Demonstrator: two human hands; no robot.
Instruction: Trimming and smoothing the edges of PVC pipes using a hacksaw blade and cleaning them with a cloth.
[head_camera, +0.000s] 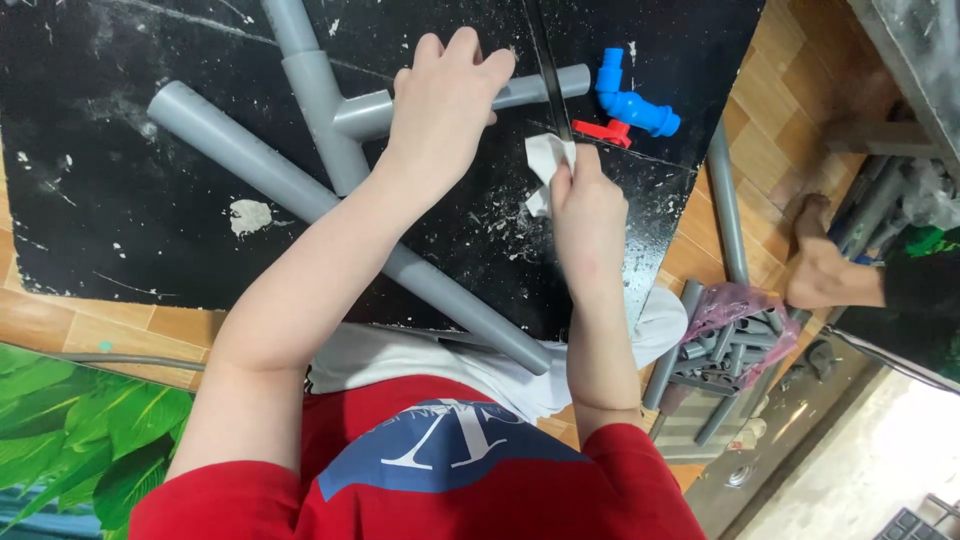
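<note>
A black bench (120, 230), speckled with white flecks, fills the upper left of the head view and carries everything in hand. Largest on it is one long grey pipe (250, 165), lying loose with its long axis running from the upper left down to the lower right, its cut end near the person's lap. Next comes one grey tee pipe assembly (330, 125): its main run goes from the top edge downward, and a side branch (545, 88) points right, its long axis close to level, ending just short of one blue plastic tap (630, 100) with a red handle (605, 130).

The left hand (445, 105) lies over the side branch, fingers (470, 50) curled down and clasping it against the bench. The right hand (585, 210) is clenched around a white rag-wrapped grip (548, 160) of one thin dark saw blade (550, 70), which stands nearly upright in the view and crosses the branch just right of the left hand.

Off the bench, at the right, another person's hand (815, 270) rests near one loose grey pipe (728, 210) on the wooden floor (790, 80) and a pink bag of grey pipe fittings (735, 325).
</note>
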